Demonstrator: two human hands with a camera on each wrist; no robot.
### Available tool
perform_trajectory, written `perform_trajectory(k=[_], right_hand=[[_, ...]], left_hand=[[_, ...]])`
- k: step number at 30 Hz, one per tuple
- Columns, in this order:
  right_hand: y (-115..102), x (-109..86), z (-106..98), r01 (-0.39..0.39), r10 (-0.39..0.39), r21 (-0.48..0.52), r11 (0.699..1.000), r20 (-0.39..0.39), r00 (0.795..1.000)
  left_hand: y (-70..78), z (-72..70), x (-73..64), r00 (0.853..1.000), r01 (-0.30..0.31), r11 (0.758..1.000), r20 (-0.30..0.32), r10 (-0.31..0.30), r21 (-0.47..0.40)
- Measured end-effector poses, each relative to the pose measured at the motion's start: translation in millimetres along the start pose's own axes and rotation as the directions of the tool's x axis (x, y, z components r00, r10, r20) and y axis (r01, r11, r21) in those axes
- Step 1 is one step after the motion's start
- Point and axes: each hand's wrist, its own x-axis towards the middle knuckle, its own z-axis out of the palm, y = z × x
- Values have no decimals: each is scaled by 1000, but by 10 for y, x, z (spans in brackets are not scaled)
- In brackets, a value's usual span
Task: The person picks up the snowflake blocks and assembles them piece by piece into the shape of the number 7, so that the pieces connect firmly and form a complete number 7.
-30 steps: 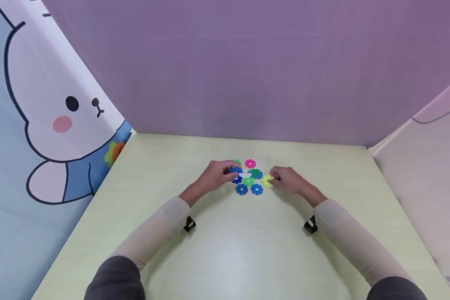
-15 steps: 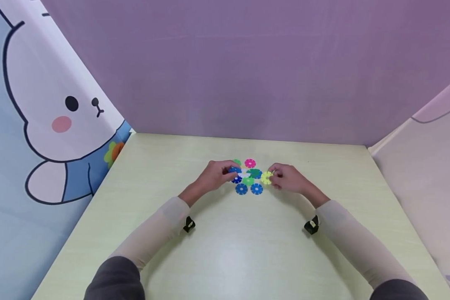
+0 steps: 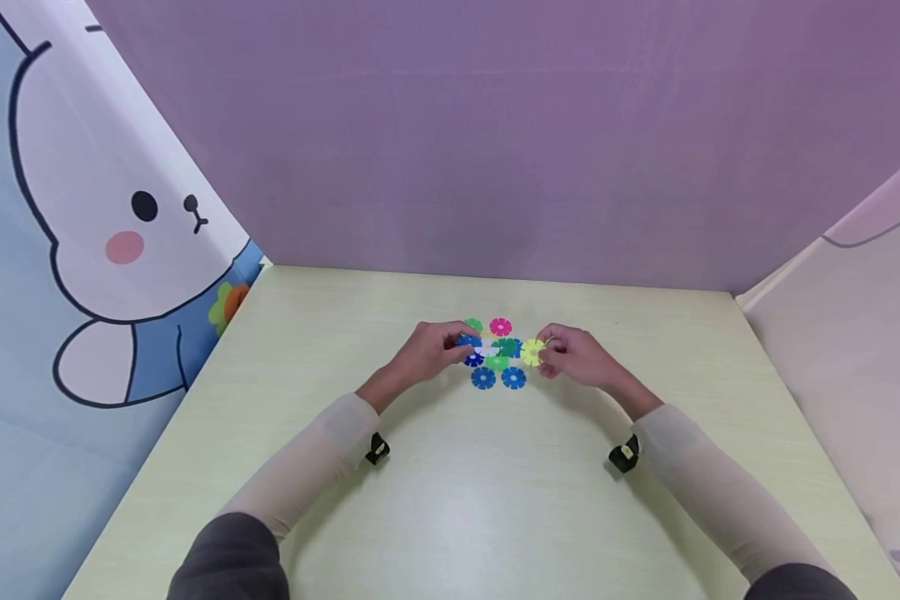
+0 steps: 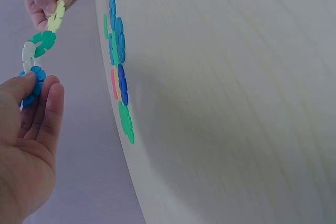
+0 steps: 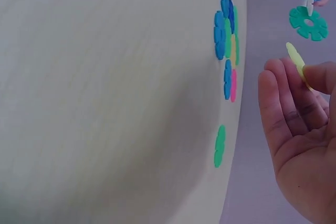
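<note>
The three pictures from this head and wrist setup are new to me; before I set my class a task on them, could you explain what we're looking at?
There is no machine here: a person works bare-handed. The wide picture comes from a camera worn on the head, looking forward and down. The other two come from cameras worn on the wrists; in them the table looks tipped on its side. On it lie flat notched discs, among them a pink disc and a bright green disc. The left hand pinches a blue disc, linked to a white disc and then a dark green disc. The right hand pinches a yellow disc; the right wrist picture shows a gap between it and the dark green disc.
</note>
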Motion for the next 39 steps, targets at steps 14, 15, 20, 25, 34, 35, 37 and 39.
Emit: perform_trajectory(k=[14,15,20,25,34,35,37,39], right_hand=[[-117,-21,-18,0,0,2,1000,-57,998],[-117,-21,-18,-10,11,13,1000,-52,999],[-110,-10,-15,-46,49,83,995,-34,998],[-119,2,6,-68,72,143,987,-23,997],[-101,12,39,-96,100,159,983,-16,995],[-104,12,42,-98,101,160,982,-15,995],[-110,12,46,-97,100,163,982,-10,995],[-114,13,48,-100,102,172,980,-4,995]], left_hand=[[-28,-19,-7,1000,11,1000,15,-10,-29],[-29,-20,-6,1000,10,1000,15,-9,-29],[-20,-19,-6,1000,-6,1000,9,6,-21],[-5,-9,-3,1000,-20,1000,-2,20,-6],[-1,-2,0,1000,-13,1000,-2,13,-18],[-1,-1,0,1000,-11,1000,-2,11,-19],[1,-1,-3,1000,-9,1000,-3,9,-19],[4,0,-5,1000,-8,1000,-4,8,-23]])
